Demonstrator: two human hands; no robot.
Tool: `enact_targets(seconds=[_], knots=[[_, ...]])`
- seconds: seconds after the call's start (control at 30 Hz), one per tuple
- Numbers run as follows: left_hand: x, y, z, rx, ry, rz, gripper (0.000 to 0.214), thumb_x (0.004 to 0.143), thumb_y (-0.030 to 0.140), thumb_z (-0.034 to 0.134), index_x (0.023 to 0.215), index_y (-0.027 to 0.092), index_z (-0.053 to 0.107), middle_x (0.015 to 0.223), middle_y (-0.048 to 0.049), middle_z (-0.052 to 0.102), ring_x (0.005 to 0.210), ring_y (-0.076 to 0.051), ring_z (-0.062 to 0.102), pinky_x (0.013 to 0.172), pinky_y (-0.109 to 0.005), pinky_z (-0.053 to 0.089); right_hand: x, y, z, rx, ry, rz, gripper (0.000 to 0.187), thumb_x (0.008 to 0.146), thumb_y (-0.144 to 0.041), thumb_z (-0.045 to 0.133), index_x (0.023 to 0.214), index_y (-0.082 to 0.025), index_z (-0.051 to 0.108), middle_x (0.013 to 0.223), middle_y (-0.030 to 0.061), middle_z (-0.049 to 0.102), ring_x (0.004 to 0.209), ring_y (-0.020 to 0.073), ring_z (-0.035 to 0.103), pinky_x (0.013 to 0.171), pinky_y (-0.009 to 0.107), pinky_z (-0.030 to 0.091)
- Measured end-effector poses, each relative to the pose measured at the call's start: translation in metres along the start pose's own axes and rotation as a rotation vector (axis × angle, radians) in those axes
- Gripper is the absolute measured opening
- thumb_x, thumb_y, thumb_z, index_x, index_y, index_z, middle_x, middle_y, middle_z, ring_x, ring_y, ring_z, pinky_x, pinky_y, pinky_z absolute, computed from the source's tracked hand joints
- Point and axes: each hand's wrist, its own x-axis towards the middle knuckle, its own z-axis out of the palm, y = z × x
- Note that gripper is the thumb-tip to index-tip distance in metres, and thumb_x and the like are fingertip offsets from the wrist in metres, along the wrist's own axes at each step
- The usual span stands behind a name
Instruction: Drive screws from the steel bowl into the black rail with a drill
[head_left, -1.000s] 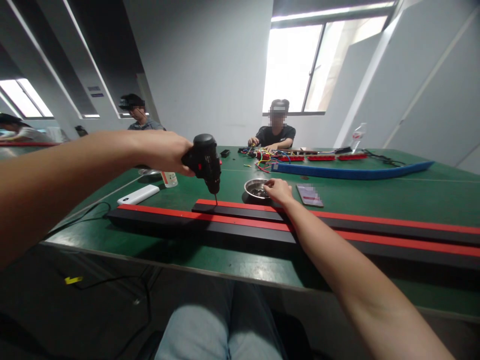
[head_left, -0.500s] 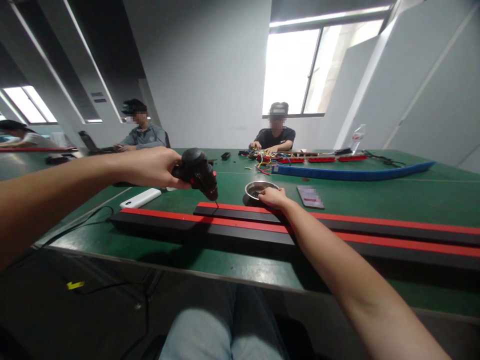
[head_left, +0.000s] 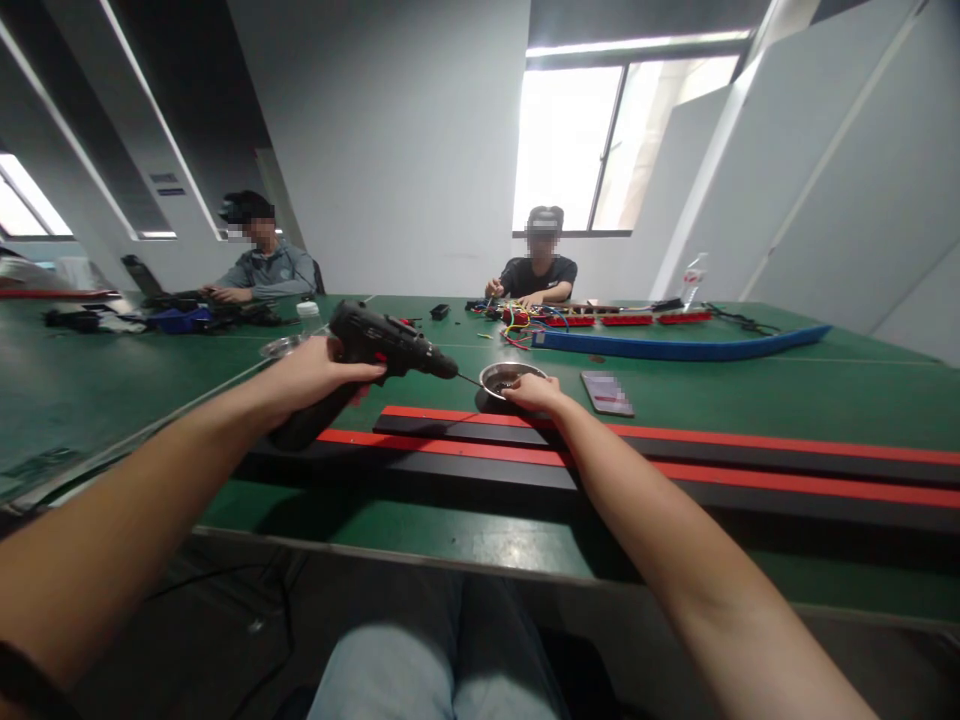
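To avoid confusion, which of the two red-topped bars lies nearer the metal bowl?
The rear bar; the front bar lies between it and the near edge of the table.

Left hand (head_left: pixel 319 372) curled tight — right hand (head_left: pixel 534 392) palm-down.

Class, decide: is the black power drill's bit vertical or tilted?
Tilted: the left hand holds the black power drill nearly sideways, its thin bit slanting slightly down toward the round, silvery metal bowl.

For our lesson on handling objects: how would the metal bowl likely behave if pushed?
The thin-rimmed metal bowl is probably light and stiff. Sitting low and wide on the smooth green table, it would likely slide rather than tip. The small dark pieces inside might shift.
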Motion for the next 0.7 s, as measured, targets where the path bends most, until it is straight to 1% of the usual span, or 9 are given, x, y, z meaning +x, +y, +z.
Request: enact_targets(seconds=[0.03,0.1,0.2,0.27,0.33,0.43,0.5,0.63,0.7], knots=[[0.001,-0.009,0.009,-0.024,-0.032,-0.034,0.032,0.064,0.026,0.091,0.087,0.011,0.076,0.068,-0.0076,0.071,0.053,-0.017,0.062,0.044,-0.022,0.046,0.000,0.000,0.000,0.013,0.012,0.008,0.035,0.089,-0.051,0.058,0.088,-0.023,0.079,0.095,0.0107,0.076,0.104,0.0311,0.067,0.100,0.045,0.040],[0.005,-0.026,0.024,-0.150,-0.094,-0.144,0.030,0.071,0.033,0.086,0.088,0.012,0.074,0.071,-0.0081,0.071,0.055,-0.017,0.064,0.045,-0.024,0.049,-0.001,0.001,0.000,0.032,0.036,0.034,0.032,0.086,-0.051,0.062,0.083,-0.023,0.078,0.088,0.0087,0.075,0.099,0.0292,0.067,0.095,0.041,0.042],[0.013,-0.048,0.042,-0.431,-0.160,-0.293,0.024,0.078,0.031,0.080,0.089,0.011,0.071,0.078,-0.0087,0.071,0.059,-0.016,0.066,0.048,-0.023,0.053,-0.001,0.001,0.000,0.056,0.059,0.078,0.027,0.081,-0.050,0.069,0.078,-0.023,0.075,0.085,0.0055,0.074,0.091,0.0259,0.068,0.087,0.037,0.044],[0.017,-0.059,0.051,-0.578,-0.187,-0.322,0.018,0.083,0.026,0.075,0.089,0.011,0.069,0.079,-0.0083,0.070,0.059,-0.015,0.067,0.050,-0.023,0.055,0.000,0.002,0.001,0.075,0.085,0.097,0.024,0.079,-0.048,0.072,0.079,-0.023,0.074,0.084,0.0037,0.074,0.087,0.0239,0.068,0.083,0.034,0.045],[0.017,-0.069,0.058,-0.680,-0.223,-0.321,0.014,0.087,0.025,0.070,0.089,0.011,0.067,0.078,-0.0078,0.068,0.059,-0.015,0.067,0.049,-0.022,0.055,0.000,0.004,0.001,0.100,0.124,0.096,0.021,0.078,-0.044,0.074,0.082,-0.024,0.075,0.084,0.0024,0.075,0.085,0.0226,0.068,0.081,0.033,0.045],[0.014,-0.080,0.063,-0.795,-0.260,-0.307,0.010,0.090,0.021,0.066,0.092,0.011,0.065,0.078,-0.0075,0.067,0.062,-0.015,0.067,0.053,-0.023,0.057,0.002,0.008,0.002,0.177,0.166,0.075,0.018,0.081,-0.040,0.073,0.087,-0.023,0.077,0.082,0.0025,0.075,0.082,0.0212,0.068,0.080,0.031,0.045],[0.013,-0.085,0.062,-0.819,-0.263,-0.310,0.010,0.090,0.021,0.065,0.094,0.011,0.065,0.079,-0.0081,0.067,0.062,-0.015,0.067,0.053,-0.024,0.058,0.004,0.011,0.003,0.275,0.194,0.059,0.020,0.085,-0.039,0.071,0.090,-0.022,0.078,0.081,0.0036,0.075,0.080,0.0203,0.068,0.077,0.030,0.046],[0.014,-0.088,0.061,-0.819,-0.253,-0.326,0.013,0.090,0.023,0.066,0.094,0.011,0.065,0.077,-0.0084,0.067,0.059,-0.016,0.067,0.048,-0.023,0.056,0.009,0.014,0.006,0.545,0.298,-0.008,0.023,0.087,-0.036,0.069,0.091,-0.016,0.078,0.087,0.0073,0.076,0.075,0.0175,0.065,0.069,0.027,0.046],[0.015,-0.088,0.062,-0.817,-0.256,-0.329,0.013,0.090,0.023,0.067,0.094,0.011,0.065,0.077,-0.0087,0.068,0.059,-0.016,0.067,0.049,-0.023,0.056,0.010,0.016,0.008,0.714,0.307,-0.048,0.023,0.086,-0.035,0.071,0.090,-0.014,0.077,0.088,0.0081,0.076,0.072,0.0157,0.063,0.067,0.026,0.045]])
